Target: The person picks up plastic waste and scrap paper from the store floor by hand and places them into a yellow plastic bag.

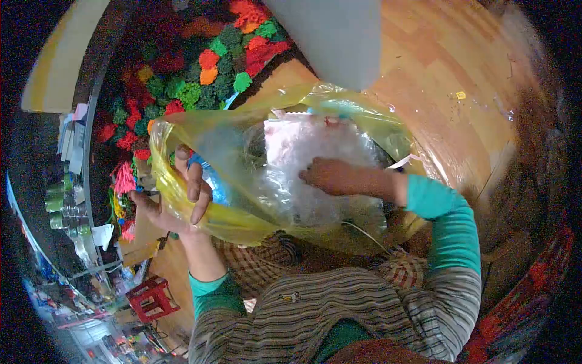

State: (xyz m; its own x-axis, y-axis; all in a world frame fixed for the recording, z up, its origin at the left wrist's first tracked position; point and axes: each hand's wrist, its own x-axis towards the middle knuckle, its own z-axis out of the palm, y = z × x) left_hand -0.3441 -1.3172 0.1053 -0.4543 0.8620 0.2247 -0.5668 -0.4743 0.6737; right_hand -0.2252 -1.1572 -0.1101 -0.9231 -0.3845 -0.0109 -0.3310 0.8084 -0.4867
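A large yellow translucent plastic bag lies spread wide in front of my lap. My left hand grips its left rim, with fingers inside and the thumb outside. Something blue shows just beyond those fingers. My right hand reaches into the bag from the right, its fingers curled against crumpled clear plastic. Whether they pinch anything is hidden. A whitish-pink sheet or packet lies in the bag behind the clear plastic.
Dense red, green and orange tufts fill the upper left. A pale grey panel stands behind the bag. To the right is wooden floor with a small yellow tag. A red crate sits lower left, near shelves with green-tinted glassware.
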